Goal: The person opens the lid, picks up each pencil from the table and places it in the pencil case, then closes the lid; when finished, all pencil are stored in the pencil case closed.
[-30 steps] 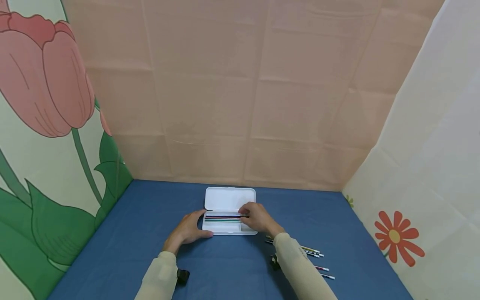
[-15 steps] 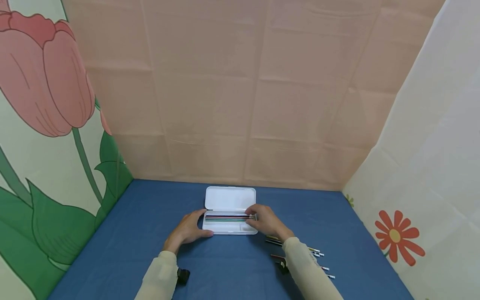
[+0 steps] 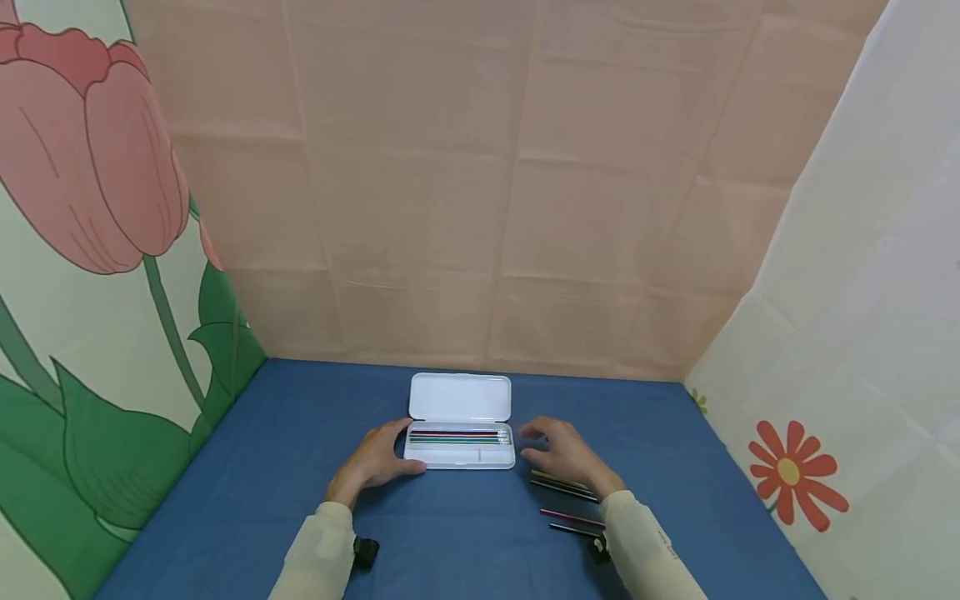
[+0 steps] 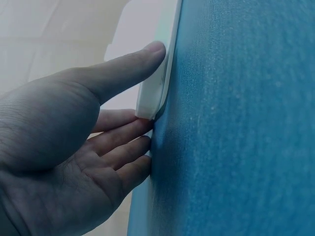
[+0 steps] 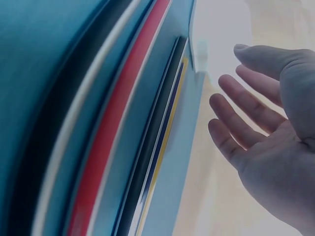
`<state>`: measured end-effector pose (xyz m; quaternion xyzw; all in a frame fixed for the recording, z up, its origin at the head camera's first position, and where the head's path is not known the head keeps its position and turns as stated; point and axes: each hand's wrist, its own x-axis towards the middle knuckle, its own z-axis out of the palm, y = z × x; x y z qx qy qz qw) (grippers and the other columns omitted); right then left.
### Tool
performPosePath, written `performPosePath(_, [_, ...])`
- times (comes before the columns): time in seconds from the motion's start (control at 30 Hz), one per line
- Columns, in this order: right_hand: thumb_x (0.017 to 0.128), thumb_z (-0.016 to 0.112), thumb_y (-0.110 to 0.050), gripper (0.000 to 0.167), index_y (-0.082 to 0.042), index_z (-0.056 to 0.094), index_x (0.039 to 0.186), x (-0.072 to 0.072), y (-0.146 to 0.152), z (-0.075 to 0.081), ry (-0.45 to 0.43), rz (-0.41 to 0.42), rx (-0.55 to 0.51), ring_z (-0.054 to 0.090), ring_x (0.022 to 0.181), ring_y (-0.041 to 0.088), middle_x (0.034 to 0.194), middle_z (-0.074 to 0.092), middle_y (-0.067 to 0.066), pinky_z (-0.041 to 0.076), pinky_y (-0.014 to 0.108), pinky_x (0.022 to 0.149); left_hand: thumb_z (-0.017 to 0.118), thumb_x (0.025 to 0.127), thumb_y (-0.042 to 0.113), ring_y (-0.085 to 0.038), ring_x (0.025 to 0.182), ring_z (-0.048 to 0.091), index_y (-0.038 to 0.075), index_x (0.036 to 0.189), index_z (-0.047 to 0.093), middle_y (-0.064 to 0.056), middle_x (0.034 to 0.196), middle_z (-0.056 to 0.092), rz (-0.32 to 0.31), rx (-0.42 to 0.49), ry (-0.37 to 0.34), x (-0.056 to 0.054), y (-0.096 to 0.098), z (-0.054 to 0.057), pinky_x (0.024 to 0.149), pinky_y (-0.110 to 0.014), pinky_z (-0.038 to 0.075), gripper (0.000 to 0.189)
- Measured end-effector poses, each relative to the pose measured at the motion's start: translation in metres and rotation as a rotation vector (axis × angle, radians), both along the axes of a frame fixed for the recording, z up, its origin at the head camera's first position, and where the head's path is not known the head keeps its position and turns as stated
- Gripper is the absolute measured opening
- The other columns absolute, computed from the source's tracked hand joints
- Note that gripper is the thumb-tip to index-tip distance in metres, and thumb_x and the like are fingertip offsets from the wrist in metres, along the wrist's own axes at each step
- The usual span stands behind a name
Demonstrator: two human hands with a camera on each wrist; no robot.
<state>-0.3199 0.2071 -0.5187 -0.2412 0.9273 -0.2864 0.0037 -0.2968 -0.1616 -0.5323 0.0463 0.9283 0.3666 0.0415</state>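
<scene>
An open white pencil case (image 3: pixel 442 459) lies on the blue table, lid tipped back. Several pencils (image 3: pixel 450 437) lie side by side in its long compartment. My left hand (image 3: pixel 375 458) holds the case's left end, thumb at the front edge and index finger toward the back; in the left wrist view the thumb (image 4: pixel 133 66) lies along the case side (image 4: pixel 151 96). Just right of the case, my right hand (image 3: pixel 566 454) hovers with nothing in it, its fingers loosely spread in the right wrist view.
Under and beside my right forearm lie more pencils: a close group (image 3: pixel 561 486), a red pencil (image 3: pixel 572 517) and a black pencil (image 3: pixel 573 530). A tan cloth wall (image 3: pixel 420 250) rises behind the table, with printed cloth walls on both sides.
My right hand has let go of a pencil in the case and drawn back to the right, past the case's edge. My left hand stays in place.
</scene>
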Motion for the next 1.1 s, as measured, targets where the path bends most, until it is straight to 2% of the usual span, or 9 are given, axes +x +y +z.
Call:
performPosePath(0.37, [0.103, 0.084, -0.018, 0.029, -0.008, 0.080, 0.130, 0.016, 0.046, -0.004, -0.002, -0.035, 0.062, 0.075, 0.118, 0.027, 0.126, 0.081, 0.004, 0.064, 0.056, 0.105, 0.097, 0.091, 0.030, -0.055, 0.160, 0.047, 0.001, 0.167, 0.049, -0.029, 0.171, 0.052, -0.002, 0.005, 0.000, 0.003, 0.000, -0.001, 0.131, -0.076, 0.039, 0.095])
performPosePath(0.63, [0.106, 0.081, -0.019, 0.026, -0.010, 0.080, 0.130, 0.024, 0.076, -0.005, -0.063, -0.022, 0.064, 0.076, 0.115, 0.025, 0.125, 0.081, 0.002, 0.065, 0.047, 0.098, 0.097, 0.091, 0.032, -0.055, 0.160, 0.047, 0.001, 0.167, 0.050, -0.030, 0.171, 0.052, 0.004, -0.012, -0.002, 0.003, 0.000, -0.001, 0.131, -0.076, 0.039, 0.095])
performPosePath(0.8, [0.105, 0.081, -0.018, 0.024, -0.009, 0.080, 0.127, 0.029, 0.092, -0.005, -0.108, -0.014, 0.047, 0.077, 0.112, 0.025, 0.123, 0.082, 0.004, 0.066, 0.047, 0.095, 0.097, 0.091, 0.031, -0.055, 0.159, 0.047, 0.001, 0.167, 0.050, -0.029, 0.171, 0.052, 0.006, -0.007, -0.001, 0.002, 0.000, -0.001, 0.131, -0.076, 0.039, 0.095])
performPosePath(1.1, [0.102, 0.084, -0.017, 0.020, -0.010, 0.082, 0.121, 0.035, 0.114, -0.009, -0.124, -0.056, 0.043, 0.076, 0.102, 0.013, 0.116, 0.083, 0.003, 0.064, 0.030, 0.086, 0.097, 0.091, 0.031, -0.055, 0.159, 0.048, 0.000, 0.167, 0.049, -0.029, 0.171, 0.052, 0.002, -0.005, 0.005, 0.001, 0.000, -0.002, 0.131, -0.076, 0.039, 0.095])
